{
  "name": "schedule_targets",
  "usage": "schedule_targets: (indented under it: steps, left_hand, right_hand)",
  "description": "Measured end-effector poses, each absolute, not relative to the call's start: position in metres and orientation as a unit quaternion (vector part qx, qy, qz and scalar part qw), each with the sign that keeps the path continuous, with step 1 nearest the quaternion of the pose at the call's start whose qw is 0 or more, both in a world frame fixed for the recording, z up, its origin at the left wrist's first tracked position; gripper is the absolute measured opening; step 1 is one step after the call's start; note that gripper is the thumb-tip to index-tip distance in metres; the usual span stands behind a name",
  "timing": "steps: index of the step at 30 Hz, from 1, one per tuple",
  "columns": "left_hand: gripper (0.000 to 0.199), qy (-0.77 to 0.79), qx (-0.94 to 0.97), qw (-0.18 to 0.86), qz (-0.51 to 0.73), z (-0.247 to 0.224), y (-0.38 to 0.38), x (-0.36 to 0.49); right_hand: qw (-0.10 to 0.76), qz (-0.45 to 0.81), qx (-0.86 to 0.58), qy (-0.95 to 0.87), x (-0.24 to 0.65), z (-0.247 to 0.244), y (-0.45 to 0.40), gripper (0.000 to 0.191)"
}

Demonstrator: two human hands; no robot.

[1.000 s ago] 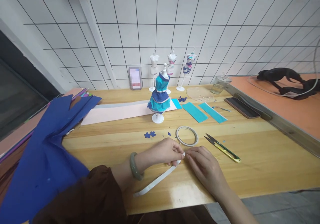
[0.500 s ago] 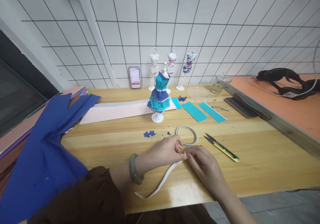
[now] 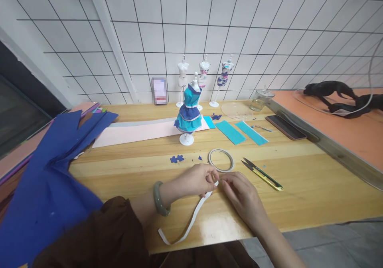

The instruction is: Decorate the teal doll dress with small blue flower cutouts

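My left hand [image 3: 200, 179] pinches one end of a narrow white tape strip [image 3: 194, 217] between thumb and fingers. The strip curves down toward the front edge of the table, its loose end curling at the lower left. Just to the right, my right hand [image 3: 243, 194] has its thumb and fingertips pressed together near the held end, with a small gap between the hands. Whatever may be in that pinch is too small to make out. A tape roll [image 3: 211, 161] lies just beyond my fingers. Thread snips [image 3: 263, 175] rest to the right.
A dress form in a blue and teal dress [image 3: 191, 112] stands mid-table, with blue felt flowers [image 3: 177, 159] before it. Teal pieces [image 3: 231, 132], a pink strip [image 3: 134, 134] and a phone [image 3: 285, 127] lie behind. Blue fabric [image 3: 56, 180] covers the left side.
My hands have come slightly apart at the strip's end; before, both met there. The strip's loose end has shifted and curled more. The whole view has moved slightly.
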State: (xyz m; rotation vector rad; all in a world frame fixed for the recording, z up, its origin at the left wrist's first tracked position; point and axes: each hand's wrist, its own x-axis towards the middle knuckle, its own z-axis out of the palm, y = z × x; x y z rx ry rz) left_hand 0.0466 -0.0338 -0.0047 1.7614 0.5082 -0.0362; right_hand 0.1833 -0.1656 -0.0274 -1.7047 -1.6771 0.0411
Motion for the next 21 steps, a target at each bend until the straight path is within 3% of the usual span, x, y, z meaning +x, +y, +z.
schedule_targets:
  steps: [14, 18, 21]
  left_hand:
    - [0.021, 0.135, 0.708, 0.693, -0.032, 0.002, -0.024, 0.044]
    - [0.021, 0.12, 0.708, 0.696, -0.016, 0.001, -0.023, 0.044]
    - [0.024, 0.109, 0.705, 0.701, -0.008, -0.001, -0.022, 0.045]
  right_hand:
    - [0.437, 0.105, -0.661, -0.601, 0.18, -0.018, -0.169, 0.022]
    - [0.41, -0.021, -0.711, -0.572, 0.2, -0.026, -0.176, 0.026]
    - [0.293, -0.161, -0.761, -0.557, 0.228, -0.034, -0.187, 0.031]
